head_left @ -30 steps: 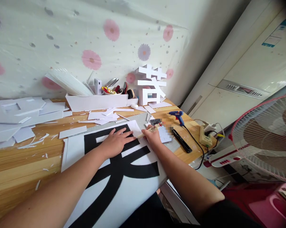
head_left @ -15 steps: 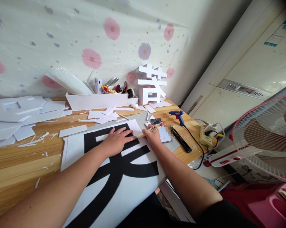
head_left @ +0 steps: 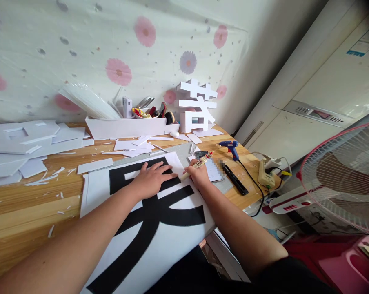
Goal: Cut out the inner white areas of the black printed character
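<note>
A large white sheet (head_left: 172, 241) lies over the table's front edge, with a bold black character (head_left: 154, 214) on it. My left hand (head_left: 150, 179) rests flat on the upper part of the black shape, fingers spread. In my right hand (head_left: 198, 173) is a thick cream-coloured pen (head_left: 199, 162), pinched between the fingers and tilted. Its tip meets the sheet at the right edge of the black shape, close to my left fingertips. Under the sheet lies a grey cutting mat (head_left: 183, 151).
A blue glue gun (head_left: 230, 149), a black cutter-like tool (head_left: 235, 179) and a power strip (head_left: 265, 174) lie at right. White foam-board offcuts (head_left: 22, 151) pile up at left. Behind stand a tool box (head_left: 120, 128) and a white built-up character (head_left: 196, 106). A fan (head_left: 346, 175) stands at far right.
The pen in my right hand has become more upright, and its tip sits slightly lower along the black edge. My left hand stays flat in place. The view has shifted a little.
</note>
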Motion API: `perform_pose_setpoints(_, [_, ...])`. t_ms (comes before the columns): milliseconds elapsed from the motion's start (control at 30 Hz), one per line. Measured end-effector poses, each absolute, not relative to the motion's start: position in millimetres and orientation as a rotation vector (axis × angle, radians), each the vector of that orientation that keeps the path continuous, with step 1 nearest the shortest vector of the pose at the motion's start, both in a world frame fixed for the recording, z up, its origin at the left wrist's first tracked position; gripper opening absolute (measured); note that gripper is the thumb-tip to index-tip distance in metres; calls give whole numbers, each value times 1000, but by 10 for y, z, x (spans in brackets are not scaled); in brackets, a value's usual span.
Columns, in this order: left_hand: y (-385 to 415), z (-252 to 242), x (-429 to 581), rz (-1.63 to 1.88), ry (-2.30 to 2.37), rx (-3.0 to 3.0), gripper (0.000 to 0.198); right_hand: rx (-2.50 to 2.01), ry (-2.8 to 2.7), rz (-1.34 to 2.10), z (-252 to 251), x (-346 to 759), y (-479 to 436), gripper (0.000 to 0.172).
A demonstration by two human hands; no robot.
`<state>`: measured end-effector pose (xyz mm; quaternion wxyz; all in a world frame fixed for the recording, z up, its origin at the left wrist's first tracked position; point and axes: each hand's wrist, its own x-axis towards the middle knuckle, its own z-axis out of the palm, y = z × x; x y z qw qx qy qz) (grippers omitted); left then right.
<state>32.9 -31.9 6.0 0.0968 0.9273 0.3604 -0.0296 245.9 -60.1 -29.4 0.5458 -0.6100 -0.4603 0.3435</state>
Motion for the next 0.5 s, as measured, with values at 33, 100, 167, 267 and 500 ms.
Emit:
perform_pose_setpoints(33, [-316, 50, 326, -80, 1070, 2741, 89, -1453, -1092, 817, -290, 2459, -603, 19])
perform_pose_setpoints(100, [-308, 31, 319, -71, 1070, 2736, 89, -1463, -1093, 821, -285, 2460, -603, 20])
perform_pose_setpoints(167, [-296, 14, 310, -57, 1058, 2734, 87, -1471, -1095, 824, -283, 2463, -600, 20])
perform_pose_setpoints(267, [-277, -6, 294, -48, 1035, 2745, 83, -1479, -1103, 825, -277, 2468, -598, 20])
perform_pose_setpoints(500, [-254, -21, 281, -40, 1022, 2739, 80, -1494, -1139, 817, -242, 2473, -615, 18])
